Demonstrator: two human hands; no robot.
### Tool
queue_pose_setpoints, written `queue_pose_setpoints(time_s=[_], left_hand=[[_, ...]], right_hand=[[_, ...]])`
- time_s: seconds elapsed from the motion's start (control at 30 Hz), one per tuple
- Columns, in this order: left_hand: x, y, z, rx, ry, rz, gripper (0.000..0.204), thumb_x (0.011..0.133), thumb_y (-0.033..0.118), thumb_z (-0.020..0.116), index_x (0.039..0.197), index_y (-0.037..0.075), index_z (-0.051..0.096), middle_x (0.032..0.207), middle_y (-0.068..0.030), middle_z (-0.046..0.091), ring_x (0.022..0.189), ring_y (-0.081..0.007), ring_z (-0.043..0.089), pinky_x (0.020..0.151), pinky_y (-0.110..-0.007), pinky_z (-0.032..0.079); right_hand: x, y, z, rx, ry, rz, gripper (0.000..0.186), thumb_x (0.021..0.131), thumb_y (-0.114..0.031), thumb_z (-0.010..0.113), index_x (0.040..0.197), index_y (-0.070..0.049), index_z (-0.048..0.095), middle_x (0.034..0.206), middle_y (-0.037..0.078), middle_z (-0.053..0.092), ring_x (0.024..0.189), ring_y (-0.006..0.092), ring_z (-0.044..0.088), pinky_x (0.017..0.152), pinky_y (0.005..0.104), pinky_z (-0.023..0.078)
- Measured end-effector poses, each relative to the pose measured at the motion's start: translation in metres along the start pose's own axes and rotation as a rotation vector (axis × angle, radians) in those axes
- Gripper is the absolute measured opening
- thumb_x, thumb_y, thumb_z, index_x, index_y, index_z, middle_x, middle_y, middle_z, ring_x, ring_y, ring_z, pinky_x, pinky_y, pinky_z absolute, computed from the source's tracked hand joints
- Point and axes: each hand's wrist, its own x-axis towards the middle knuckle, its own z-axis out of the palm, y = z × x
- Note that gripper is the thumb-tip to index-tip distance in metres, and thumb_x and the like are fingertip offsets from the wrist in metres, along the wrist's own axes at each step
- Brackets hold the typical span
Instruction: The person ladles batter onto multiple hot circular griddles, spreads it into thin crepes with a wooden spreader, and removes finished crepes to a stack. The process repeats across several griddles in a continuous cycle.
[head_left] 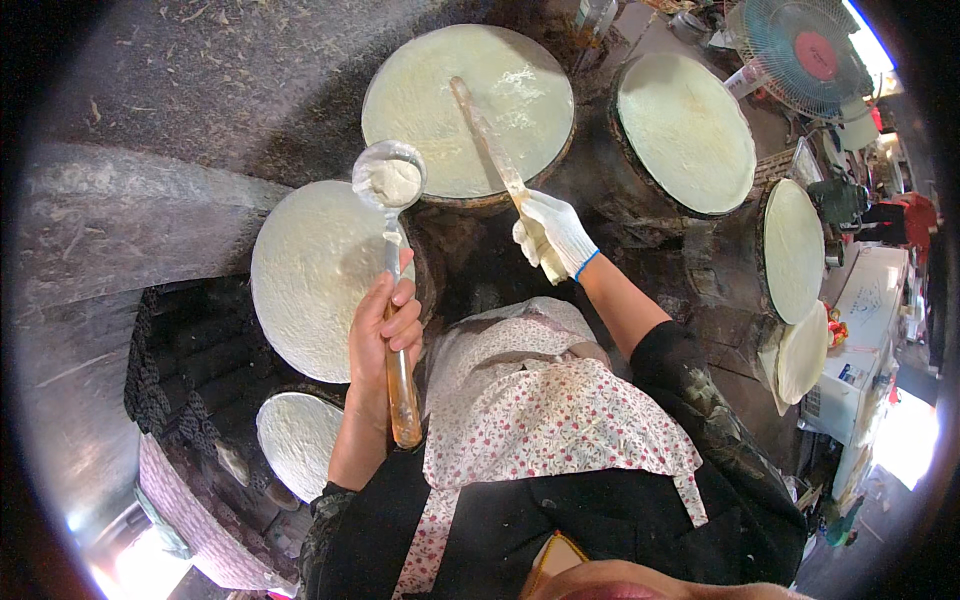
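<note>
My bare left hand [388, 325] is wrapped round the wooden handle of a ladle [405, 385]. White batter [390, 183] lies in the ladle's metal bowl, which is over the edge of a round griddle with a pale batter sheet [318, 270]. In a white knitted glove with a blue cuff, my right hand [556, 235] grips a long flat spatula [487, 138] coated in batter. The spatula's far end is over a large round pancake [420, 90] on the griddle ahead. What the palm hides under the glove cannot be made out.
More griddles with thin pancakes stand round me: one at far right [686, 133], one at right [793, 250], one at lower left [300, 440]. Loose pancake sheets [803, 355] hang by a white chest [868, 310]. A fan [808, 60] stands at upper right.
</note>
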Motion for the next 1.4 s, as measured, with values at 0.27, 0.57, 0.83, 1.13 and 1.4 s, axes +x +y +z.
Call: queue_pose_setpoints(time_s=[0.27,0.57,0.83,1.13,1.4], left_hand=[[0.018,0.003,0.005,-0.011,-0.077,0.001,0.044,0.115,0.022,0.048,0.154,0.0,0.044,0.09,0.0028,0.044,0.056,-0.0001,0.036,0.044,-0.016,0.034],[0.058,0.007,0.016,-0.044,-0.077,0.033,0.044,0.114,0.019,0.05,0.153,-0.002,0.043,0.09,0.001,0.046,0.058,-0.0004,0.039,0.044,-0.016,0.036],[0.093,-0.008,0.034,-0.07,-0.161,-0.001,0.039,0.114,0.018,0.052,0.146,-0.003,0.048,0.09,0.0005,0.046,0.06,-0.0014,0.039,0.047,-0.017,0.037],[0.127,-0.036,0.059,-0.03,-0.142,-0.052,0.034,0.114,0.015,0.051,0.142,-0.003,0.05,0.09,-0.0014,0.049,0.061,-0.0034,0.041,0.047,-0.02,0.039],[0.145,-0.074,0.067,0.177,-0.102,0.042,0.034,0.113,0.014,0.05,0.144,0.002,0.049,0.093,-0.0023,0.051,0.063,-0.005,0.044,0.05,-0.021,0.039]], right_hand=[[-0.001,-0.02,-0.017,-0.518,0.273,-0.309,0.053,0.105,-0.024,0.061,0.156,-0.014,0.05,0.076,0.008,0.07,0.055,0.0231,0.067,0.05,0.0391,0.054],[0.005,-0.015,0.002,-1.569,0.185,-0.6,0.07,0.095,-0.022,0.06,0.161,-0.033,0.041,0.093,0.02,0.075,0.082,0.0387,0.075,0.072,0.051,0.057],[-0.004,-0.024,0.003,-1.699,-0.201,-0.476,0.068,0.093,-0.023,0.062,0.158,-0.034,0.047,0.097,0.015,0.076,0.077,0.0378,0.075,0.07,0.0474,0.06],[-0.047,-0.02,-0.07,-1.551,0.096,-0.265,0.072,0.091,-0.027,0.068,0.159,-0.04,0.047,0.11,0.018,0.075,0.082,0.0399,0.073,0.077,0.0453,0.058],[-0.106,0.044,-0.125,-1.073,0.516,-0.508,0.074,0.088,-0.023,0.07,0.159,-0.032,0.05,0.124,0.014,0.075,0.09,0.0325,0.078,0.08,0.0397,0.061]])
